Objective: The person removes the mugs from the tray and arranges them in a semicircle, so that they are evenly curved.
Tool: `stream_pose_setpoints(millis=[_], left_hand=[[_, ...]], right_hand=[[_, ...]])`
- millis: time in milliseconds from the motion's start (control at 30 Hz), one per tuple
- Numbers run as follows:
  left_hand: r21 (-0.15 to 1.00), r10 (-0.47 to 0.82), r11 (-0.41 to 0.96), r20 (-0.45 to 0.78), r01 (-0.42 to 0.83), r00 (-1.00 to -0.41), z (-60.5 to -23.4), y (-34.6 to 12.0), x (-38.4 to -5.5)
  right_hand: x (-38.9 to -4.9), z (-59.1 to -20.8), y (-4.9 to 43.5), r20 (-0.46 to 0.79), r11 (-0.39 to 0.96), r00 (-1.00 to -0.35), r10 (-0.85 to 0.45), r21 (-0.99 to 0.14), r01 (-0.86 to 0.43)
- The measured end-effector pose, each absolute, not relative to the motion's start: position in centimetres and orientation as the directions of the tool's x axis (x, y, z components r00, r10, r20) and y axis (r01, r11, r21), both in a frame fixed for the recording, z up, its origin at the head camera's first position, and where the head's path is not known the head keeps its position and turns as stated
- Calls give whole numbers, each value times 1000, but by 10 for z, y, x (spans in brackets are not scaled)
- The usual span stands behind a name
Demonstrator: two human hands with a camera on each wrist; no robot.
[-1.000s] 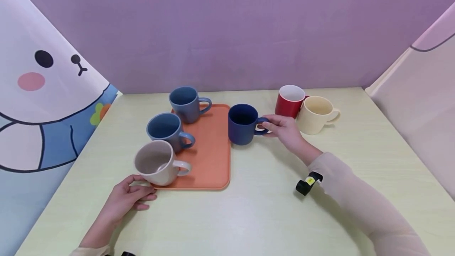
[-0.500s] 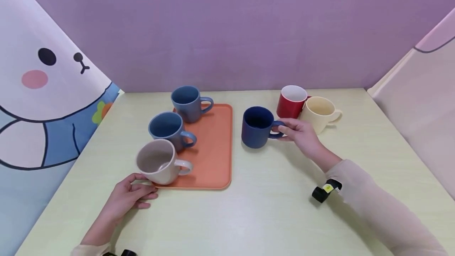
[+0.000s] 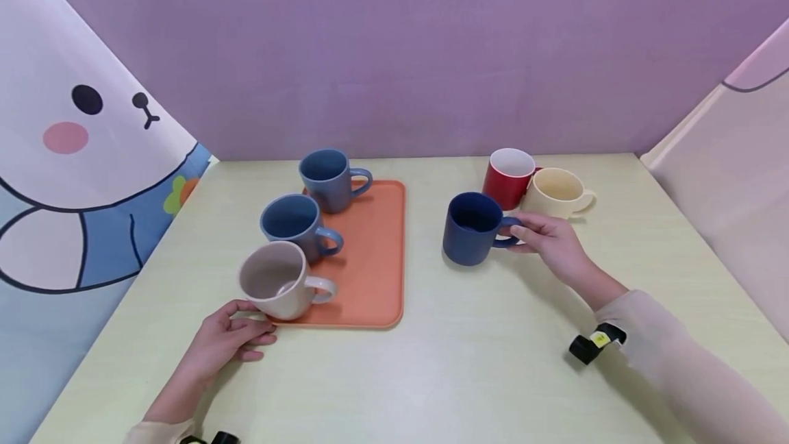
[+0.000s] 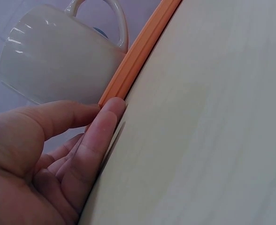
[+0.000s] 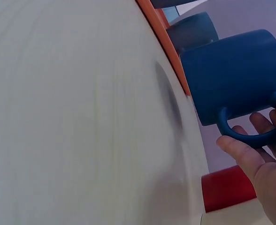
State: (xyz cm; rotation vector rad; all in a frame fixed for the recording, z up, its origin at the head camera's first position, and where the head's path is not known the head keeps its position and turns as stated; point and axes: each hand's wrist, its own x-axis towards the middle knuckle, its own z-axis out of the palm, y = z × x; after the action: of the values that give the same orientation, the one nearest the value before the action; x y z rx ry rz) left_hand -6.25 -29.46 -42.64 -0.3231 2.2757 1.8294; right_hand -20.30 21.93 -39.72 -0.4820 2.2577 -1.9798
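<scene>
My right hand (image 3: 550, 245) holds a navy blue mug (image 3: 470, 231) by its handle, upright, to the right of the orange tray (image 3: 376, 273). In the right wrist view, thumb and fingers are around that handle, and the mug's shadow lies apart from its base, so it hangs slightly above the table. At the tray's near left corner my left hand (image 3: 222, 341) pinches the rim, thumb on top, as the left wrist view shows. A pale beige mug (image 3: 283, 286) stands right beside those fingers on the tray, with two grey-blue mugs behind it, the middle one (image 3: 296, 225) and the far one (image 3: 329, 183).
A red mug (image 3: 507, 183) with a white inside stands at the back right. A cream mug (image 3: 553, 197) is just beside it, close behind my right hand. A purple backdrop (image 3: 419, 53) rises behind the table (image 3: 431, 375).
The navy mug has moved in my right hand away from the tray's right edge, to the right and slightly nearer. My left hand has stayed at the tray corner.
</scene>
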Motion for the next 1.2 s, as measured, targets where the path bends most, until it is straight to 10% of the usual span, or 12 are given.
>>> stream_pose_setpoints(millis=[1200], left_hand=[[931,-41,210,-296,-297,-954,-427,-295,-62]], right_hand=[[-173,-406,314,269,-27,-926,-266,-962,-272]])
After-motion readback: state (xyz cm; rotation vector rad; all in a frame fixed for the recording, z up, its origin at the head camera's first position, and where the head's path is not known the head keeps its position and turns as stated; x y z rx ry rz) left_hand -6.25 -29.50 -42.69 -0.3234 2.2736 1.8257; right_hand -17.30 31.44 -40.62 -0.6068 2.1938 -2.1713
